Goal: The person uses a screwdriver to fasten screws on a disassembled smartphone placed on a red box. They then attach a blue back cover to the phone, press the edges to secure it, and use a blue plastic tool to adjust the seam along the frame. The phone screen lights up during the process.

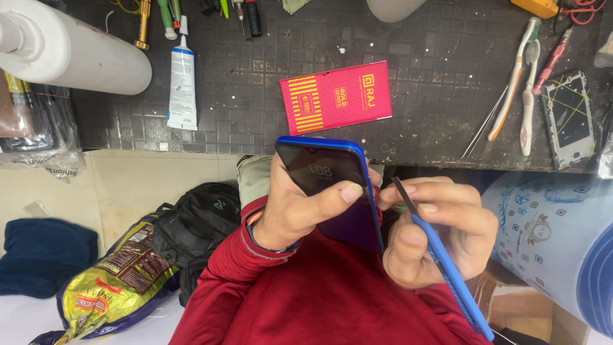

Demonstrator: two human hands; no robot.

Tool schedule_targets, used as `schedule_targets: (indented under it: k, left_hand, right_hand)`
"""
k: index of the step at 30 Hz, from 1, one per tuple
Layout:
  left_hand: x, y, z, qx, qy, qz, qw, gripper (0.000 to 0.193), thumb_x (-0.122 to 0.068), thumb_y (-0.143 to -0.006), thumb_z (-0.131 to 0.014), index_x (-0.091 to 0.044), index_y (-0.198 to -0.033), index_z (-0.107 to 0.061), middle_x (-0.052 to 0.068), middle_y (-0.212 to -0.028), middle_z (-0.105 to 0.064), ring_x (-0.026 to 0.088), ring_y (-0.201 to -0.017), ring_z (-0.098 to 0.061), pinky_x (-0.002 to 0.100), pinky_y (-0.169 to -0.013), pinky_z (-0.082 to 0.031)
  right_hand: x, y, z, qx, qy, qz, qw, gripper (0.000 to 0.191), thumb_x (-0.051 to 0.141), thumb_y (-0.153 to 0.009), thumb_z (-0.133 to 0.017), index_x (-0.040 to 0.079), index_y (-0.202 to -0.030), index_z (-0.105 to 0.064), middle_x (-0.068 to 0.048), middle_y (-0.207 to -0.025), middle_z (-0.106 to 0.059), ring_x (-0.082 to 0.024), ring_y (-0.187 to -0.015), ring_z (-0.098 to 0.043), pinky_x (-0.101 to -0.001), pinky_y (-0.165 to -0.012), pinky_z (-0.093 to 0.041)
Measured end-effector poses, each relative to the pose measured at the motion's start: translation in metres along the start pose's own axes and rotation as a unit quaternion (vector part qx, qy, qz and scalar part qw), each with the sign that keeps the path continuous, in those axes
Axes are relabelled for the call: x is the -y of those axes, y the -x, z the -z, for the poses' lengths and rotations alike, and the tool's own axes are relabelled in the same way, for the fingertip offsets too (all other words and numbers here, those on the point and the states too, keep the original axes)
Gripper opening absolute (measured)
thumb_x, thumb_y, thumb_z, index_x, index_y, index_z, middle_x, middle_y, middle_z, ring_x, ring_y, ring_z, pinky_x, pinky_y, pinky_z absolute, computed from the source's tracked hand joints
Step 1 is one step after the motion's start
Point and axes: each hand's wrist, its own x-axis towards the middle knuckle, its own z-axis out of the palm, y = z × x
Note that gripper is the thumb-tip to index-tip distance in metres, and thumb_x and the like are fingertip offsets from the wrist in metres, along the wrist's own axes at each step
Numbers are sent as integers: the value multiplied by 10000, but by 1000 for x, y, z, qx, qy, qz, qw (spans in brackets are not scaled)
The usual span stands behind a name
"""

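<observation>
My left hand (300, 207) grips a blue-edged smartphone (325, 169) with a dark, lit screen, thumb lying across its glass. My right hand (434, 233) pinches a thin tool with a blue handle (447, 268) and a dark flat blade whose tip (402, 191) sits against the phone's right edge. Both hands hover just in front of the dark workbench's edge (408, 153), over my red sleeves.
On the bench lie a flat red box (335, 97), a white glue tube (182, 80), toothbrushes (520, 83), a stripped phone (568, 118) and screwdrivers (252, 16). A white cylinder (70, 54) lies at left, a black backpack (195, 230) and a yellow bag (118, 281) below, a patterned drum (552, 236) at right.
</observation>
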Motion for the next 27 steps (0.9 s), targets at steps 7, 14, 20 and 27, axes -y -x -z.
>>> schedule_targets:
  k: [7,14,20,27]
  left_hand:
    - [-2,-1,-2,0,-18,-9,1000,229,-80,-996,-746,72,-1148,-669,150,-992,-753,227,-900,-754,379,-860,-638]
    - [-6,-3,-4,1,-10,5,1000,237,-81,-1001,-741,63,-1177,-675,142,-977,-750,235,-874,-771,378,-842,-650]
    - [-4,-2,-2,-12,-33,1,999,249,-82,-989,-756,48,-1187,-680,137,-998,-760,212,-888,-768,355,-860,-641]
    - [1,0,-1,-25,-49,-9,998,283,-82,-975,-772,28,-1215,-672,133,-1017,-766,191,-948,-756,345,-907,-631]
  right_hand:
    - [1,-5,10,76,16,17,997,269,157,-996,-688,-4,-1104,-501,-196,-991,-664,-273,-819,-729,-322,-691,-638]
    - [-1,-8,11,95,60,46,993,260,164,-1005,-709,-23,-1104,-558,-192,-986,-676,-278,-832,-726,-320,-696,-620]
    - [-1,-10,10,101,68,53,991,253,159,-1006,-712,-19,-1103,-561,-182,-984,-679,-266,-824,-732,-313,-684,-618]
    - [0,-11,10,107,71,51,990,240,150,-1005,-714,-19,-1103,-575,-175,-989,-683,-265,-821,-733,-308,-683,-617]
